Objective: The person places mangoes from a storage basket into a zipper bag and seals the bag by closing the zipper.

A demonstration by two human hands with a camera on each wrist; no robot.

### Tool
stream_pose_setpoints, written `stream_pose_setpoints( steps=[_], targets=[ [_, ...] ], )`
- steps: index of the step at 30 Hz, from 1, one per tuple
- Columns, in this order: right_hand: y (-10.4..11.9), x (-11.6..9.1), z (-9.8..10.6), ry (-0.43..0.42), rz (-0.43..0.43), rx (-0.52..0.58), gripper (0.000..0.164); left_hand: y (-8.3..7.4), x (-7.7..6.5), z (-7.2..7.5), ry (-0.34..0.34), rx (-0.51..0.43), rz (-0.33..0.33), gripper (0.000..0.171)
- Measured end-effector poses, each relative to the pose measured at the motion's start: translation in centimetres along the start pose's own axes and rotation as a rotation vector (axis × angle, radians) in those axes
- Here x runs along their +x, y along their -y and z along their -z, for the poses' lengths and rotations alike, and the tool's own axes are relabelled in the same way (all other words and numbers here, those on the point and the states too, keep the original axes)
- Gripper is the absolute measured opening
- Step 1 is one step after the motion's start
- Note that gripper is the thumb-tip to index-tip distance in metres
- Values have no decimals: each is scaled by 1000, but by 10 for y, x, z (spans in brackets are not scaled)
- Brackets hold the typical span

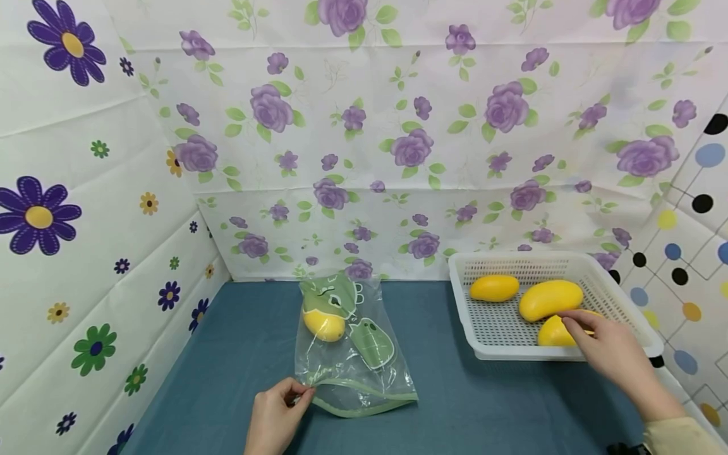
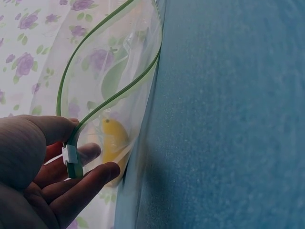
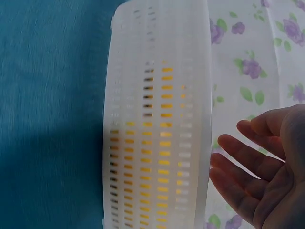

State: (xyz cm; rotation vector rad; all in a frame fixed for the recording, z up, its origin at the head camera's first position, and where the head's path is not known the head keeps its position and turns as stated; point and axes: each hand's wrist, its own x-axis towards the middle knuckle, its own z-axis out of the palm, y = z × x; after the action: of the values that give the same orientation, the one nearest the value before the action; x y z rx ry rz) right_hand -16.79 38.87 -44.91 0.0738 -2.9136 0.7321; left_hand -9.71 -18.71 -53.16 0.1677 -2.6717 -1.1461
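A clear zip bag [image 1: 347,360] with green print and a green zip edge lies on the table with its mouth parted. Inside it, toward the far end, is a yellow mango [image 1: 324,325]. My left hand [image 1: 279,414] pinches the corner of the bag's mouth, by the white slider [image 2: 69,154]. At the right stands a white plastic basket [image 1: 478,351] containing mangoes. My right hand [image 1: 611,354] reaches over its near rim with fingers relaxed, right above the nearest mango [image 1: 553,333] and partly hiding it. In the right wrist view, the fingers [image 3: 243,191] are spread and hold nothing.
Two more mangoes, a smaller one [image 1: 493,288] and a larger one [image 1: 550,300], lie farther back in the basket. A blue cloth [image 1: 227,354] covers the table. Flowered sheets [image 1: 364,126] hang behind and at the left, a dotted one [image 1: 682,278] at the right.
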Motion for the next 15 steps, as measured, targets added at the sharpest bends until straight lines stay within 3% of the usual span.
stream_pose_setpoints(
  steps=[15],
  targets=[
    [-26,10,14,50,-15,-55,47,-1,0,1,6,1,4,22]
  ],
)
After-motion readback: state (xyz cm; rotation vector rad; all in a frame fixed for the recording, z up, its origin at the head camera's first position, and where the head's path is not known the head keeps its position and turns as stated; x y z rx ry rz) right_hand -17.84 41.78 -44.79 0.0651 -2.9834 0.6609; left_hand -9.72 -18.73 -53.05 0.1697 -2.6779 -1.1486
